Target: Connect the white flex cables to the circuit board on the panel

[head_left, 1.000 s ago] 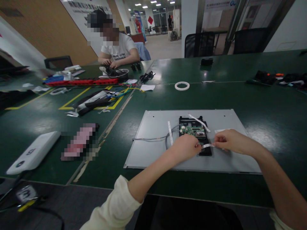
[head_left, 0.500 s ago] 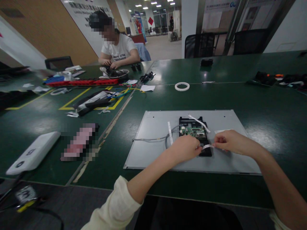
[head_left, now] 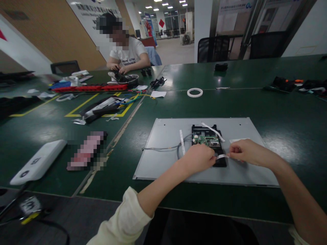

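A grey metal panel [head_left: 166,149] lies flat on the green table [head_left: 268,109]. At its middle sits a black module with a green circuit board [head_left: 205,139]. My left hand [head_left: 199,157] and my right hand [head_left: 242,151] pinch the two ends of a short white flat ribbon cable [head_left: 222,156] just in front of the board. Both hands have their fingers closed on it. Another white ribbon [head_left: 213,131] crosses the module's far corner, and grey wires [head_left: 163,148] run left across the panel.
A white tape roll [head_left: 195,92] lies beyond the panel. A white device [head_left: 38,161] sits at the left near the edge. Another person [head_left: 127,54] works at the far left, with cables and a red strip [head_left: 89,87] in front. Tools [head_left: 286,83] lie at far right.
My hands hold the ribbon in the same spot. The view has shifted slightly; nothing else has moved.
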Motion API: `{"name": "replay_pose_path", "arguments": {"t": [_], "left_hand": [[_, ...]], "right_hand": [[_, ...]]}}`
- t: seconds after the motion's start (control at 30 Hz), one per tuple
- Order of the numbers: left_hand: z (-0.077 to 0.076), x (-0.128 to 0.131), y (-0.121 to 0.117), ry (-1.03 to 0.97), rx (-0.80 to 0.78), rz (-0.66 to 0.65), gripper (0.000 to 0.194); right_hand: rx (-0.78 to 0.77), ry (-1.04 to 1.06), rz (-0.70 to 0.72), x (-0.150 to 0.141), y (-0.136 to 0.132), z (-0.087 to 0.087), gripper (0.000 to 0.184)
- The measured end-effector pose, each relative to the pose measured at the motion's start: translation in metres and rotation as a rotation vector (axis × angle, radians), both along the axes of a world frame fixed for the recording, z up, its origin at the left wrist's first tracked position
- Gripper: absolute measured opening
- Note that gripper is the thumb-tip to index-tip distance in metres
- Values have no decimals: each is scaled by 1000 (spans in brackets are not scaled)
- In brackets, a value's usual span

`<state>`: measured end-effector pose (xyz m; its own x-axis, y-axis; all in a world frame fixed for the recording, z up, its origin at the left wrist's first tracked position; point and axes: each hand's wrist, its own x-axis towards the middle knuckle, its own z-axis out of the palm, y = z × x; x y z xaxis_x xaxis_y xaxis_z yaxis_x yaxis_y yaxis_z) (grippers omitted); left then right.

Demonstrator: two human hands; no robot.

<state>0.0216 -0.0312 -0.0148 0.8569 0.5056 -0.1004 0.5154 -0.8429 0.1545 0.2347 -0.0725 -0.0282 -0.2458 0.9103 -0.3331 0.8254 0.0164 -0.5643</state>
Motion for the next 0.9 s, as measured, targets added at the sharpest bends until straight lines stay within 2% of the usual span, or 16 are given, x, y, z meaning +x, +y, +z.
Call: {"name": "replay_pose_path", "arguments": {"t": [0.2, 0.53, 0.9], "left_hand": [[2, -2, -2, 0, 47, -18, 32], [4, -2, -2, 2, 50, -1, 29], [-2, -4, -2, -14, 130, 48, 34]], "right_hand": [[6, 5, -13, -1, 0, -2, 25], [-34, 4, -14, -2, -3, 6, 25], [40, -130, -17, 6, -1, -6, 35]]}}
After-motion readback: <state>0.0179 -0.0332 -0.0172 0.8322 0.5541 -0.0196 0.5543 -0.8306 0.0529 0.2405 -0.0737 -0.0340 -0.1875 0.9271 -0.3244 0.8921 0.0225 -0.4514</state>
